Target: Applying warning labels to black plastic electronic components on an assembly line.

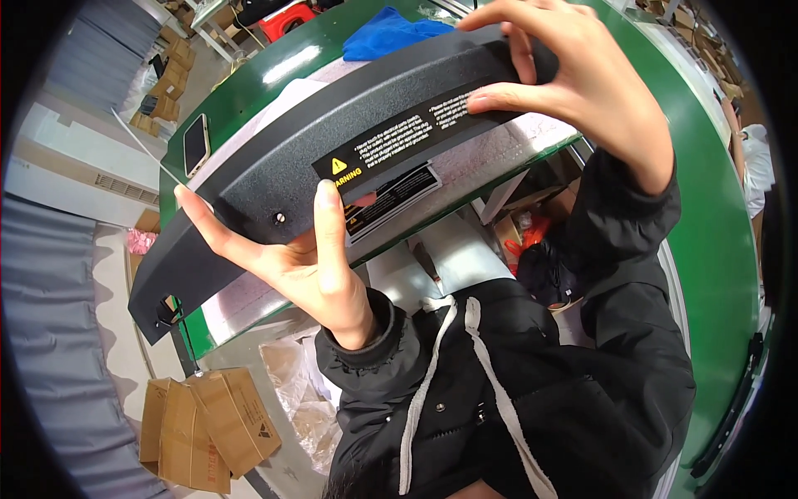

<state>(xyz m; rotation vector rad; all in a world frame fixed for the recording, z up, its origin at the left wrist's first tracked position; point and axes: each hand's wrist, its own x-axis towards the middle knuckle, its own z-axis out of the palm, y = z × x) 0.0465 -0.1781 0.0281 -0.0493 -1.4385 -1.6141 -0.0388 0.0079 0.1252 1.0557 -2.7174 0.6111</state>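
The panel (266,166) appears to be matt, grained plastic. Its label (391,140) is smooth. The green table (291,62) beneath the panel is glossy.

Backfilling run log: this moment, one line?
left hand: fingertip at lower-left corner of label | right hand: thumb on label, gripping black panel | nearby: blue cloth, phone

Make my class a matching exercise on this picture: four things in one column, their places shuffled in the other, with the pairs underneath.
Things
1. Smartphone
2. Black curved panel
3. Cardboard box
4. Blue cloth

Places
A. In the picture's lower left
B. Near the top edge, beyond the panel
C. Flat on the green table, at the upper left
D. Held between the left hand and right hand

Pairs: 1-C, 2-D, 3-A, 4-B
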